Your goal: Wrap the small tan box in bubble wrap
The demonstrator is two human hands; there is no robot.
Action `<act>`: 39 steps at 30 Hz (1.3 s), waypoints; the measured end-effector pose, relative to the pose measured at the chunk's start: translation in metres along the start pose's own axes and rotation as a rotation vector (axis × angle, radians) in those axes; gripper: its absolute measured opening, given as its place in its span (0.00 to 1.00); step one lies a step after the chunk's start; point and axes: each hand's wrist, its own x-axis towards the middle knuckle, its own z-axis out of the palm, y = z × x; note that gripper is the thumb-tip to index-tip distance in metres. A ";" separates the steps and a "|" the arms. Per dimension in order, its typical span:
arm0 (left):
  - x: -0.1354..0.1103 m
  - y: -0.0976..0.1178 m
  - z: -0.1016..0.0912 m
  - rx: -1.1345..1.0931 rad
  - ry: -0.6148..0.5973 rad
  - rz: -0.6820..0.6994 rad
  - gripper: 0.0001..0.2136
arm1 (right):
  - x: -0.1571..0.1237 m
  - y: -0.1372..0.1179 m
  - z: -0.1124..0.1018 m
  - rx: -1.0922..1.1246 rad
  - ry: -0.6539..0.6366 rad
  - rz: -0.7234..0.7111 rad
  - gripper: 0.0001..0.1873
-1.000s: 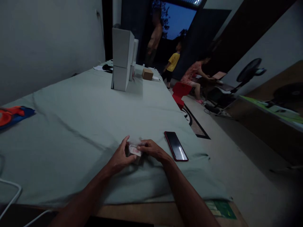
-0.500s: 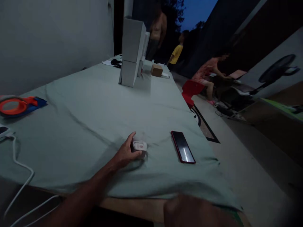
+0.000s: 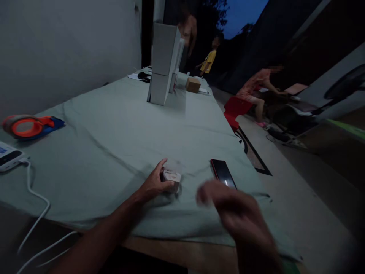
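Observation:
On the green cloth, my left hand (image 3: 156, 182) is closed around a small pale box (image 3: 173, 180), thumb on the near side and fingers behind it. The box's top looks whitish with a faint mark; a see-through part seems to stand behind it. My right hand (image 3: 232, 209) is raised over the table's near edge, to the right of the box and apart from it. Motion smears its fingers, which look bent, and anything in them cannot be made out. Just beyond it lies a dark phone (image 3: 222, 171) with a red edge, partly covered by the hand.
An orange and blue tape dispenser (image 3: 31, 126) lies at left, above a white device (image 3: 10, 156) with a white cable (image 3: 37, 194). Tall white boxes (image 3: 162, 64) and a brown box (image 3: 193, 85) stand farther back. Several people are beyond the table, one seated on a red chair (image 3: 236, 108).
My right hand has risen from the bottom edge to over the table, now covering part of the phone. The left hand keeps its hold on the box. The view has shifted slightly.

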 end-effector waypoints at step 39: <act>-0.001 -0.009 0.011 0.249 0.122 -0.008 0.37 | 0.063 0.073 0.059 0.204 0.235 0.073 0.10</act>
